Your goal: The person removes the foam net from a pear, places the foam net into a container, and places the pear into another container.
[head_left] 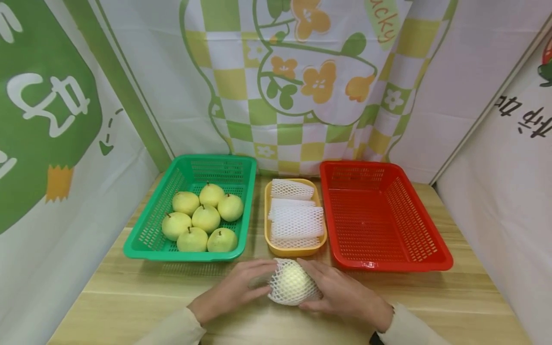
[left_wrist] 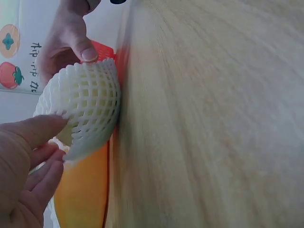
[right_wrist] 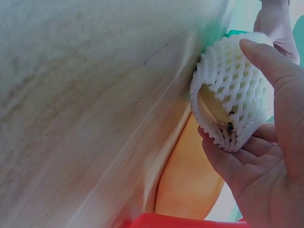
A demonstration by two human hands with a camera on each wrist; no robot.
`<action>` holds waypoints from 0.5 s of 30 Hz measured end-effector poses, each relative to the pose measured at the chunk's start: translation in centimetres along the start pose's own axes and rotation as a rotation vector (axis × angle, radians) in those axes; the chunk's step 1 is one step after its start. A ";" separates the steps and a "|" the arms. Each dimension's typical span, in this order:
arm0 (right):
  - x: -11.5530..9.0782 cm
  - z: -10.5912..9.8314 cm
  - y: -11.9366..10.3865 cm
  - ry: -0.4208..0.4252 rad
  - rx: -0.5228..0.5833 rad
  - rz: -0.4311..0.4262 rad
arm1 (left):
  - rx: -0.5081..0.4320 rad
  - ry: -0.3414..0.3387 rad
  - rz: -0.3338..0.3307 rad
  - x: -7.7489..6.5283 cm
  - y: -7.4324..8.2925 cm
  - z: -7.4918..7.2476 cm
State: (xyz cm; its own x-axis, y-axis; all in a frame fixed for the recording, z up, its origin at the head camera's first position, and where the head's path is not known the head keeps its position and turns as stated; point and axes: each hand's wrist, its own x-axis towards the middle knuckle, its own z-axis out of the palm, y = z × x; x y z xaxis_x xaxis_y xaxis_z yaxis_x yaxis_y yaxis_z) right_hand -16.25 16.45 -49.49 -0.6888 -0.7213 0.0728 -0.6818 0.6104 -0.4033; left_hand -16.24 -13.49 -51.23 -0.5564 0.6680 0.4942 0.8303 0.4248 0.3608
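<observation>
A pale yellow pear sits inside a white foam net sleeve, low over the front of the table between the two hands. The left hand holds the sleeve at its left end, with the thumb on the mesh and the fingers by the open edge. From the right, the right hand grips the sleeved pear, thumb on one side and fingers on the other. In the right wrist view, the sleeve's opening shows part of the bare pear and a dark spot on it.
A green basket with several bare pears stands on the left. Behind the hands, a yellow tray holds several foam net sleeves. On the right is a red basket. Printed cloth hangs at the back.
</observation>
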 end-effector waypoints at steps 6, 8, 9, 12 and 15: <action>0.1 0.1 -0.1 0.028 -0.012 -0.018 | -0.062 -0.139 -0.117 1.0 0.9 0.5; 0.2 0.2 -0.2 0.036 -0.019 -0.028 | -0.086 -0.171 -0.163 1.3 1.1 0.7; 0.2 0.2 -0.3 0.040 -0.023 -0.034 | -0.088 -0.184 -0.180 1.5 1.2 0.9; 0.3 0.2 -0.5 0.050 -0.030 -0.042 | -0.077 -0.205 -0.215 1.8 1.3 1.3; 0.5 0.2 -0.5 0.040 -0.038 -0.041 | -0.078 -0.208 -0.238 2.0 1.3 1.6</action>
State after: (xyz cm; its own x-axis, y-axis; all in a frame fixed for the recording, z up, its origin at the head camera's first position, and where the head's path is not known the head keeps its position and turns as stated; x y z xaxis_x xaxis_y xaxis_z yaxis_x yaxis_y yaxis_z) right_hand -16.19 15.70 -49.38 -0.6692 -0.7324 0.1257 -0.7178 0.5933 -0.3643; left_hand -16.25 -10.62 -51.09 -0.7096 0.6695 0.2194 0.6684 0.5413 0.5101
